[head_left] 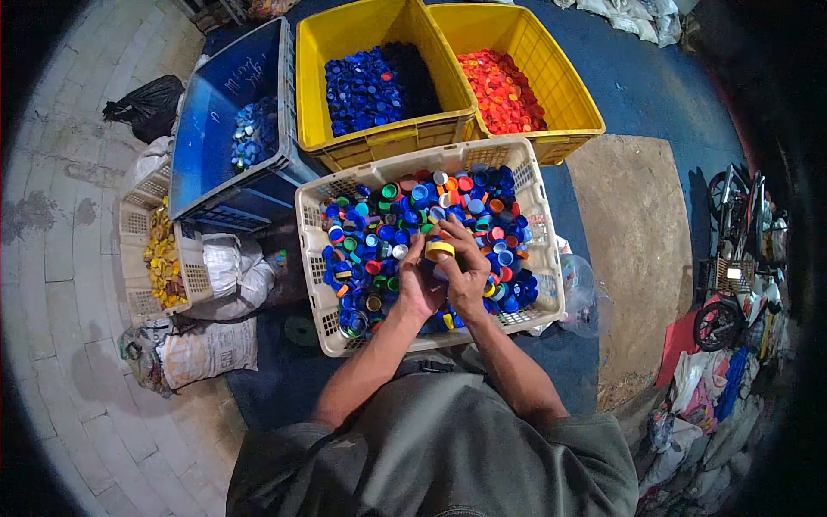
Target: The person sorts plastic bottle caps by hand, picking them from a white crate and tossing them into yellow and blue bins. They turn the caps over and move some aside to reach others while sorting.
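Both hands are close together over a white crate [312,267] full of mixed plastic bottle caps. A yellow bottle cap [440,248] is between the thumb and fingers of my right hand [469,277]. My left hand [419,286] is cupped against it, fingers curled upward beside the yellow cap. Something pale shows between the palms, too hidden to name. Blue caps [508,303] make up much of the pile around my hands, with red, green, orange and white ones among them.
Beyond the crate stand a yellow bin [388,142] of dark blue caps, another yellow bin [568,103] of red caps and a blue bin [194,164] of light blue caps. A smaller crate [138,226] at left holds yellow caps. Sacks [211,353] lie nearby; a bicycle [724,319] is at right.
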`<state>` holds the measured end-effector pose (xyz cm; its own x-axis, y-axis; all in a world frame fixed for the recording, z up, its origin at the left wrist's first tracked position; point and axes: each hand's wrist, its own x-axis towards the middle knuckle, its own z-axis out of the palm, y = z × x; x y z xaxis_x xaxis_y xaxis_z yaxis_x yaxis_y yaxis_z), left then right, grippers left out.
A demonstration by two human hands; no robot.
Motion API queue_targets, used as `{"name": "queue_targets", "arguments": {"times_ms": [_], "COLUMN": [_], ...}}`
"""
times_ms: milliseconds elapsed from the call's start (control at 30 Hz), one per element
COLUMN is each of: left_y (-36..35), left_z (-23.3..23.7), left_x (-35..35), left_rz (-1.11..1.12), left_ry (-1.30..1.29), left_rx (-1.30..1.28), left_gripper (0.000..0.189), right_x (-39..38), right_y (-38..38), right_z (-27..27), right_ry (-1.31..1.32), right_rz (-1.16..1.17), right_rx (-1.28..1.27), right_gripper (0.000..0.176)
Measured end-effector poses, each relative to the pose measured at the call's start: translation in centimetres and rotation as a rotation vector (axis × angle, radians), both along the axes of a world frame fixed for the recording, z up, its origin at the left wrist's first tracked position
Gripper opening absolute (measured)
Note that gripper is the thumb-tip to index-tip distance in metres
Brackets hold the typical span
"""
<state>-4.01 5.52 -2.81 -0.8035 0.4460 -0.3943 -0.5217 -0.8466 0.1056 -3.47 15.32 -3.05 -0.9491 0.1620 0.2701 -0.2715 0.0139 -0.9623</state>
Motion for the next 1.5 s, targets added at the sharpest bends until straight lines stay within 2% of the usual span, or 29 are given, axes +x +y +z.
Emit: {"name": "queue_targets", "arguments": {"times_ms": [100, 233, 267, 400, 500, 633, 667, 800, 900, 933, 1033, 1167, 1200, 1300, 1400, 1500], "left_y": [0.2, 0.4, 0.3, 0.5, -0.3, -1.0, -1.2, -1.7, -1.8, -1.8, -1.8, -2.1, -1.8, -1.8, -1.6, -1.5], "left_z": [-2.1, -3.0, -2.9, -2.9, -2.2, -1.8, -2.0, -2.1, -2.1, -2.2, -2.3, -2.2, -2.0, -3.1, -2.5, -2.1], "left_x": [0.1, -0.2, -0.2, 0.2, 0.2, 0.3, 0.3, 0.4, 0.4, 0.5, 0.6, 1.0, 1.0, 1.0, 1.0, 0.8], "left_rz": [0.087, 0.118, 0.110, 0.122, 0.043, 0.015, 0.015, -0.003, -0.040, -0.055, -0.087, -0.140, -0.135, -0.124, -0.088, -0.046], "left_ry": [0.025, -0.096, -0.090, -0.055, -0.037, -0.059, -0.052, -0.055, -0.034, -0.025, -0.042, 0.000, -0.004, -0.025, -0.044, -0.071], "left_rx": [-0.001, -0.004, 0.036, 0.117, 0.121, 0.073, 0.084, 0.079, 0.045, 0.032, -0.019, -0.043, -0.061, -0.023, 0.028, 0.075], "left_gripper": [0.036, 0.031, 0.030, 0.030, 0.029, 0.030, 0.030, 0.031, 0.033, 0.034, 0.038, 0.042, 0.042, 0.042, 0.039, 0.036], "right_x": [0.4, 0.0, -0.4, -1.8, -1.8, -1.3, -1.2, -0.3, 0.5, 1.0, 0.7, 0.2, 0.1, 0.3, -0.1, -0.3], "right_y": [-0.3, -0.1, 0.0, 2.4, 5.3, 6.8, 6.4, 5.5, 5.6, 5.4, 4.8, 4.1, 4.1, 4.1, 4.6, 4.6], "right_z": [0.0, -0.1, 1.3, 1.3, -0.8, -2.6, -2.0, -2.7, -2.8, -2.5, 0.1, 1.3, 0.4, 0.1, -1.0, 0.9], "right_ry": [-0.040, -0.158, -0.145, -0.373, -0.548, -0.648, -0.635, -0.649, -0.416, -0.450, -0.167, -0.091, -0.084, -0.303, -0.355, -0.443], "right_rz": [-0.061, -0.231, -0.262, -0.429, -0.170, -0.063, -0.093, -0.304, -0.212, -0.204, -0.075, 0.040, 0.048, 0.071, -0.039, -0.269], "right_rx": [-0.189, -0.686, -0.820, -0.858, -0.838, -0.714, -0.766, -0.398, 0.214, 0.148, 0.467, 0.670, 0.676, 0.403, 0.147, 0.148], "right_gripper": [0.019, 0.025, 0.022, 0.013, 0.013, 0.018, 0.023, 0.034, 0.027, 0.020, 0.018, 0.023, 0.021, 0.021, 0.020, 0.021]}}
